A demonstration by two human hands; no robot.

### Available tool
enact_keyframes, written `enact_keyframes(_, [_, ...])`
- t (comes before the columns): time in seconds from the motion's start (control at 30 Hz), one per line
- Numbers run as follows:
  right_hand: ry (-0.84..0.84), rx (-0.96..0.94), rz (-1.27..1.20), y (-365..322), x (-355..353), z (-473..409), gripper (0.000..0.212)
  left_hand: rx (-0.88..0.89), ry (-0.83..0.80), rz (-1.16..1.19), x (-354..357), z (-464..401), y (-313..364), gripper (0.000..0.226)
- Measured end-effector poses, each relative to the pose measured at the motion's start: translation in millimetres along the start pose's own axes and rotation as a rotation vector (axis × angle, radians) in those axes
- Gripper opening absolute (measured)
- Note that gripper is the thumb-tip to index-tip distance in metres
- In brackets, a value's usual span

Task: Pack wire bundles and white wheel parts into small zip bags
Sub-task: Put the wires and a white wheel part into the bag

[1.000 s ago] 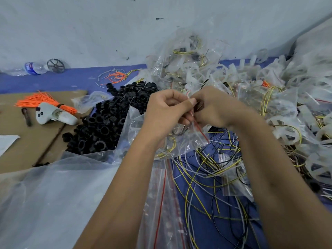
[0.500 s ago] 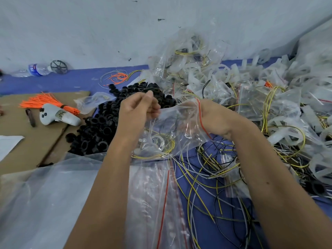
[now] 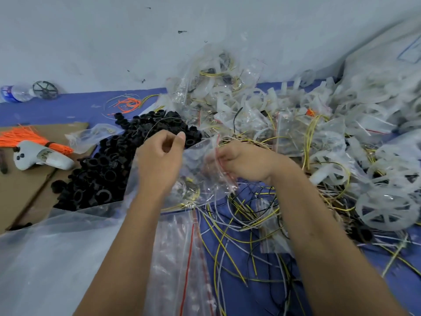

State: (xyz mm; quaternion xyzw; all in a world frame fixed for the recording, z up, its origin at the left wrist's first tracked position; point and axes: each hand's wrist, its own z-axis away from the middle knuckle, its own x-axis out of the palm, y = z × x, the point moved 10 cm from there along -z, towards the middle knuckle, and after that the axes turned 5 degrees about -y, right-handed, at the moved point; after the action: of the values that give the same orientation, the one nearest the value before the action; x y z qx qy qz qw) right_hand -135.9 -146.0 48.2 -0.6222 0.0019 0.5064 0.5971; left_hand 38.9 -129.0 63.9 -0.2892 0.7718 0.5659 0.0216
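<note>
**Zip bag held at its mouth, both hands engaged**

Nearest the camera we see a large sheet of clear plastic (image 3: pixel 52 258) at lower left and a stack of empty zip bags (image 3: pixel 180 258) with red seal lines lying flat between our 2 forearms. Just to its right, loose wires (image 3: pixel 239 226) in yellow, white and black lie tangled on the blue table surface (image 3: pixel 257 299).

Above these, we hold 1 small zip bag (image 3: pixel 200 174) in the air between both hands. The left hand (image 3: pixel 159 156) has its fingers curled, with thumb and forefinger pinched together at the bag's upper left edge. The right hand (image 3: pixel 246 163) grips the bag's red-lined mouth, fingers curled into the plastic. Inside the bag, a coiled wire bundle (image 3: pixel 189 190) sits at the bottom; we cannot tell whether a wheel part lies with it.

Left of the hands lies a heap of black ring parts (image 3: pixel 109 165), partly on brown cardboard (image 3: pixel 20 190). A white handheld controller (image 3: pixel 38 156) rests on a bundle of orange ties (image 3: pixel 25 137). To the right, white wheel parts (image 3: pixel 387 208) and filled bags (image 3: pixel 227 92) pile up toward the wall. Farthest left, a water bottle (image 3: pixel 16 93) lies beside a black wheel (image 3: pixel 45 90).
</note>
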Motion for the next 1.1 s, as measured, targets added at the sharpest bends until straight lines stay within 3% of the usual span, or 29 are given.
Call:
enact_keyframes(0.13, [0.163, 0.061, 0.073, 4.3, -34.4, 11.9, 0.017, 0.138, -0.049, 0.001, 39.1, 18.3, 38.2, 0.032])
enact_keyframes(0.2, [0.28, 0.135, 0.049, 17.1, -63.3, 31.1, 0.011, 0.109, -0.127, -0.037, 65.5, 27.4, 37.9, 0.033])
enact_keyframes(0.3, [0.556, 0.3, 0.216, 35.3, -117.8, 76.3, 0.01, 0.008, -0.221, -0.187, 95.8, 37.9, 22.9, 0.037])
enact_keyframes(0.37, [0.773, 0.413, 0.273, 46.2, -148.8, 111.8, 0.013, -0.015, -0.226, -0.265, 101.3, 41.3, 16.3, 0.038])
enact_keyframes(0.43, [0.878, 0.526, 0.275, 61.3, -166.0, 140.8, 0.016, -0.019, -0.214, -0.299, 102.1, 41.9, 13.9, 0.038])
enact_keyframes(0.57, [0.643, 0.703, 0.263, 90.4, -157.6, 151.3, 0.019, -0.051, -0.196, -0.329, 101.8, 43.4, 13.4, 0.044])
enact_keyframes(0.87, [0.391, 0.614, 0.295, 84.8, -128.3, 133.4, 0.021, -0.057, -0.221, -0.357, 104.1, 47.4, 14.8, 0.022])
enact_keyframes(0.97, [0.53, 0.572, 0.277, 77.1, -141.8, 137.8, 0.022, -0.067, -0.208, -0.321, 100.2, 45.6, 13.6, 0.016])
enact_keyframes(1.1, [0.864, 0.468, 0.229, 50.8, -172.3, 164.0, 0.021, -0.105, -0.2, -0.234, 94.4, 41.3, 9.6, 0.009])
